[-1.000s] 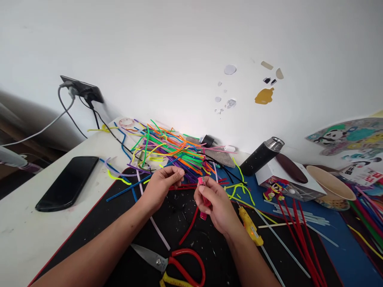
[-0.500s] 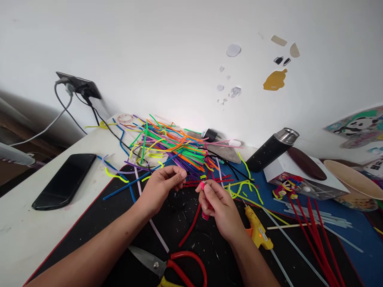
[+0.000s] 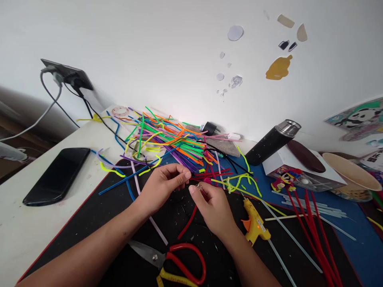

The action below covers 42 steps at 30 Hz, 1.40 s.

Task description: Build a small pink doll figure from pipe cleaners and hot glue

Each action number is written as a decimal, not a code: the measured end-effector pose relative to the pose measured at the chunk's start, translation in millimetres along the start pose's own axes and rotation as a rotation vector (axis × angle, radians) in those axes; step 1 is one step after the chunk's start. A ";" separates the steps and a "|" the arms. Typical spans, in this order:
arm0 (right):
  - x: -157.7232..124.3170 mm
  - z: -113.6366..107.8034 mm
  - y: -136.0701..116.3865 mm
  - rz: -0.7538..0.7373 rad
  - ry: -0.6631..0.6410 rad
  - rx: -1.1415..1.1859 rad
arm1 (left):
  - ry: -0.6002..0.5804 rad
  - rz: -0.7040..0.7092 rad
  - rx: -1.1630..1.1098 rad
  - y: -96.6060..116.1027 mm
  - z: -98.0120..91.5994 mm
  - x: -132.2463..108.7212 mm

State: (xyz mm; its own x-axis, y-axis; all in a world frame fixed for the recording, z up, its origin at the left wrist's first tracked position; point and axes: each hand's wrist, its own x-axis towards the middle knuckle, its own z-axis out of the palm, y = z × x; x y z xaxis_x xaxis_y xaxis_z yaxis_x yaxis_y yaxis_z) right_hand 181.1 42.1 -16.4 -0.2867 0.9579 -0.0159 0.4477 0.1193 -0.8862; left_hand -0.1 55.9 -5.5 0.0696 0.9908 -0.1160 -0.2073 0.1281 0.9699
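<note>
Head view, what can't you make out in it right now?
All in the head view:
- Pink piece: its full shape, mostly hidden by the right hand.
- Left hand: whether its pinched fingertips hold anything; too small to tell.
- Glue gun: its label's print, too small.
- Panda picture: cut off by the right edge.
- Red strips: lower ends, cut off by the bottom edge.

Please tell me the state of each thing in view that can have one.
Left hand, thumb and fingertips pinched together; anything held is unclear
Right hand, curled around a pink piece
Scissors, lying down, blades look shut
Glue gun, on its side, orange light lit
Phone, flat, screen dark
Socket, plugs in
</note>
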 end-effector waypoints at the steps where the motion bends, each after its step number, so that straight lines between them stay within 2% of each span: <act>1: -0.3 0.7 -1.3 -0.012 0.017 -0.027 | -0.004 -0.001 0.006 0.4 0.1 -0.2; 11: 2.4 -0.3 -7.5 -0.041 0.115 -0.049 | -0.069 0.000 0.039 -1.6 1.3 -2.1; 27: 2.3 5.6 -6.5 -0.034 0.089 -0.045 | -0.084 0.036 0.042 -1.3 1.6 -2.6; 42: 2.0 6.5 -4.9 -0.022 0.075 -0.032 | -0.093 0.014 0.022 -4.5 2.1 -2.3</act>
State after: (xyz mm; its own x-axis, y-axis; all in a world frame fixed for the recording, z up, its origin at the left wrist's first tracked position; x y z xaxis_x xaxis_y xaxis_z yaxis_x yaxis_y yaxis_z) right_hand 172.8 41.7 -15.2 -0.2327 0.9718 0.0393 0.4694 0.1476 -0.8705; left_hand 2.7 52.9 -9.1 0.1575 0.9840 -0.0830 -0.1873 0.1122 0.9759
